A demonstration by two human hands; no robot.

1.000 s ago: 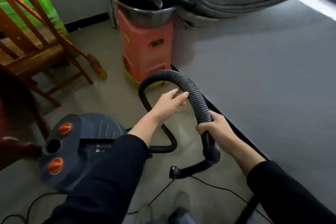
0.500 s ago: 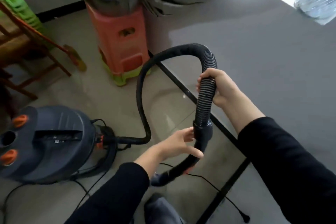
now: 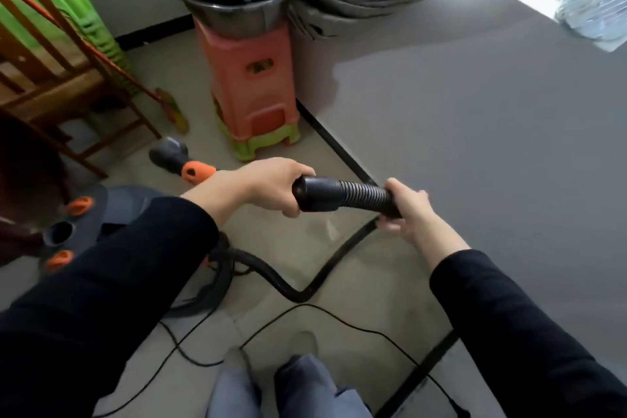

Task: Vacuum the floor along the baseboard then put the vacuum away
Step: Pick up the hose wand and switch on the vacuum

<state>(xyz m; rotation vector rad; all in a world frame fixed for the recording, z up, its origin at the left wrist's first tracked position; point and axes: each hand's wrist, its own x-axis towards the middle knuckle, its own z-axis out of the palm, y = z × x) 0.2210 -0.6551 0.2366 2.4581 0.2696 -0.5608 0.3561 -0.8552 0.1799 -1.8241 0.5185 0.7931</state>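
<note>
Swung level, vacuum hose (image 3: 363,195) sits gripped by left hand (image 3: 271,188) at cuff (image 3: 317,195), right hand (image 3: 407,214) just behind, likely for stowing.

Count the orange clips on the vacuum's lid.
2: one orange clip beyond the round port, another nearer the person. The left sleeve may hide more.

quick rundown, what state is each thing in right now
hose, held level, rest looping on floor
left hand, grips the hose's smooth end cuff
right hand, grips the ribbed hose
vacuum, standing on floor, hose attached at its side
nozzle, lying loose on floor, detached
power cord, trailing uncoiled across floor
</note>
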